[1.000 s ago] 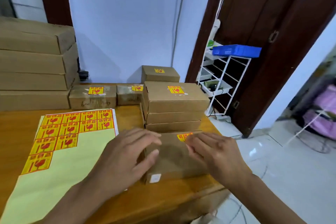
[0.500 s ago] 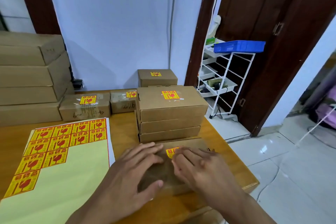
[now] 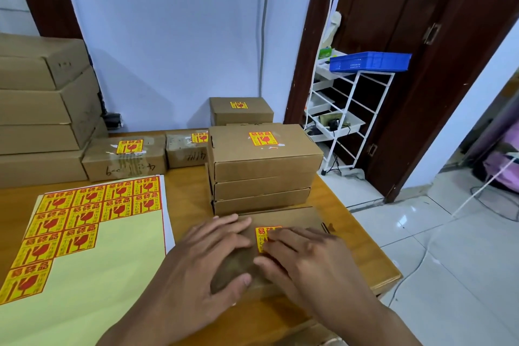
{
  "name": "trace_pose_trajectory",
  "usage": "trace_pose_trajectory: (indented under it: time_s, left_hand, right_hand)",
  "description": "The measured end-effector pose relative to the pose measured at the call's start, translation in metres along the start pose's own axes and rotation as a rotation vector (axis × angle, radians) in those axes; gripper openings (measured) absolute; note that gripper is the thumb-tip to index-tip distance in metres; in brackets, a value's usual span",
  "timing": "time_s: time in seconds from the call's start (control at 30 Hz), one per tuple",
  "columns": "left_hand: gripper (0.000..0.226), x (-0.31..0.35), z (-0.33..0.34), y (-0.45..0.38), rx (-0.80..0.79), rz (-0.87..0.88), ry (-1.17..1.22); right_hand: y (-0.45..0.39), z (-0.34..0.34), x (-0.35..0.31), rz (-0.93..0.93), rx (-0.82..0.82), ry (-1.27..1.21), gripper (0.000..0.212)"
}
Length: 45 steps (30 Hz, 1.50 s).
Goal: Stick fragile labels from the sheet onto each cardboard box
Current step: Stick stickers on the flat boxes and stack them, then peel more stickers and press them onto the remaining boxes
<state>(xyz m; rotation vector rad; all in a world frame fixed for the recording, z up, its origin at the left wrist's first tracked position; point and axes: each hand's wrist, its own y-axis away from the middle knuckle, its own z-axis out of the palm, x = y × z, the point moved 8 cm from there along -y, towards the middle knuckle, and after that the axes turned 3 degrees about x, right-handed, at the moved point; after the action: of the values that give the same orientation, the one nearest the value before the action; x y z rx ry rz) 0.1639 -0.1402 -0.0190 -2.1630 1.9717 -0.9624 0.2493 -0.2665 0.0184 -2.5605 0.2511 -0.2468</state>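
Both hands have slid closer together on the flat box since a second ago, and more of the label now shows. Right hand [image 3: 306, 258] lies flat, fingers straight, fingertips pressing the yellow fragile label [image 3: 262, 236] onto the top of the flat cardboard box [image 3: 295, 219] at the table's right front. Left hand [image 3: 205, 264] also open, palm down on the box's left part, thumb at its near edge. Just behind, touching or nearly so, a stack of three boxes [image 3: 264, 174], top one labelled. Label sheet [image 3: 84, 233] lies on the wooden table [image 3: 185, 185] to the left, partly stripped, stickers remaining upper left. Two small labelled boxes [image 3: 126, 157] behind the sheet; large plain cartons [image 3: 42, 109] stacked far left. White rack with blue tray [image 3: 370, 60] by the door.
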Motion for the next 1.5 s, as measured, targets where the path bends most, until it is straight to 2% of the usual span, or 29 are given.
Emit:
trace_pose_trajectory:
  time_s: [0.13,0.27,0.43,0.67,0.83,1.13,1.3,1.43,1.5]
  left_hand:
    - [0.045,0.002,0.0,0.0,-0.023,0.007,-0.003]
    - [0.054,0.008,0.005,-0.002,-0.106,0.053,-0.046]
    - [0.05,0.013,0.009,-0.002,-0.149,0.121,-0.064]
    - [0.046,0.015,0.01,-0.001,-0.127,0.175,-0.103]
    - [0.042,0.017,0.005,0.0,-0.073,0.152,-0.089]
    - [0.048,0.02,0.004,0.005,-0.146,0.102,-0.174]
    - [0.059,0.019,0.002,0.008,-0.177,0.08,-0.213]
    - [0.059,0.023,0.001,0.006,-0.178,0.104,-0.286]
    - [0.06,0.021,0.003,0.005,-0.212,0.103,-0.276]
  right_hand:
    - [0.022,-0.006,0.006,0.106,0.022,-0.114,0.046]
    - [0.043,0.015,0.005,0.096,-0.128,-0.093,0.056]
    - [0.054,0.02,0.009,0.142,-0.186,-0.117,0.058]
    - [0.054,0.02,0.011,0.154,-0.242,-0.097,0.064]
    - [0.052,0.018,0.007,0.129,-0.267,-0.085,0.064]
    - [0.049,0.016,0.004,0.166,-0.284,-0.098,0.061]
    - [0.046,0.011,0.002,0.164,-0.246,-0.063,0.062]
    - [0.05,0.015,0.015,0.25,-0.368,-0.062,0.069]
    - [0.051,0.016,0.02,0.281,-0.402,-0.088,0.066]
